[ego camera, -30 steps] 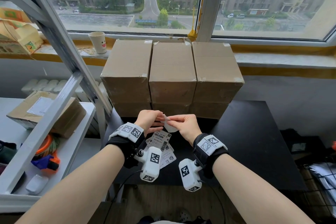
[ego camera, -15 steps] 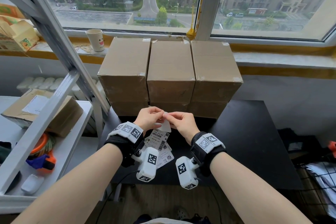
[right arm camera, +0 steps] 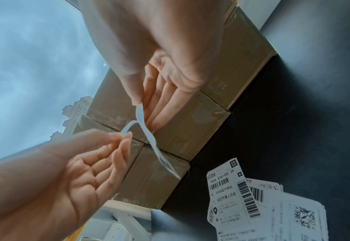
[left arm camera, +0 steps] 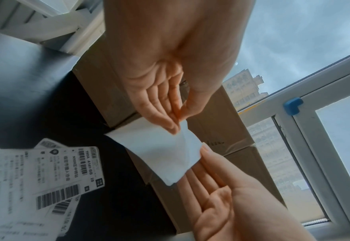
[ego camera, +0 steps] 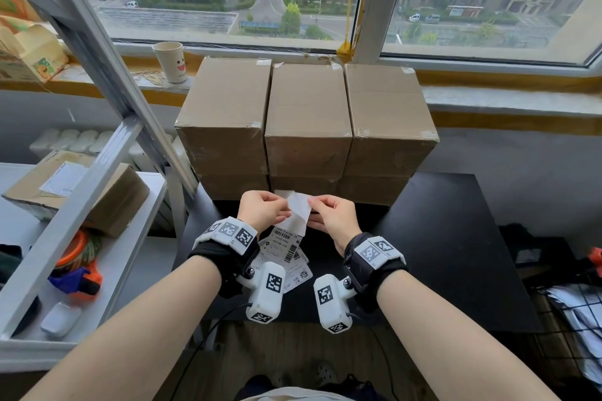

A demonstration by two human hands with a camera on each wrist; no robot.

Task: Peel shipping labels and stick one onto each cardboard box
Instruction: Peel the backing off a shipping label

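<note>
Both hands hover over the black table [ego camera: 439, 238], just in front of the stacked cardboard boxes [ego camera: 306, 120]. Between them is a white shipping label [ego camera: 298, 213], blank side toward me. My left hand [ego camera: 286, 209] pinches one upper corner and my right hand [ego camera: 311, 205] pinches the other edge. In the right wrist view the label [right arm camera: 149, 138] shows edge-on, split into two layers: one curls to the left hand [right arm camera: 124, 135], the other runs up to the right hand [right arm camera: 139, 104]. In the left wrist view the label [left arm camera: 159, 146] hangs between both pinches. Several printed labels [ego camera: 286, 254] lie loose under my wrists.
The boxes stand three across in two layers against the window sill. A paper cup [ego camera: 171, 62] is on the sill at the left. A white shelf [ego camera: 136, 238] at the left carries a labelled box [ego camera: 75, 185] and a tape dispenser [ego camera: 78, 280]. The table's right half is bare.
The hands have drawn slightly apart and more of the white sheet shows between them than a second ago. The boxes and loose labels have not moved.
</note>
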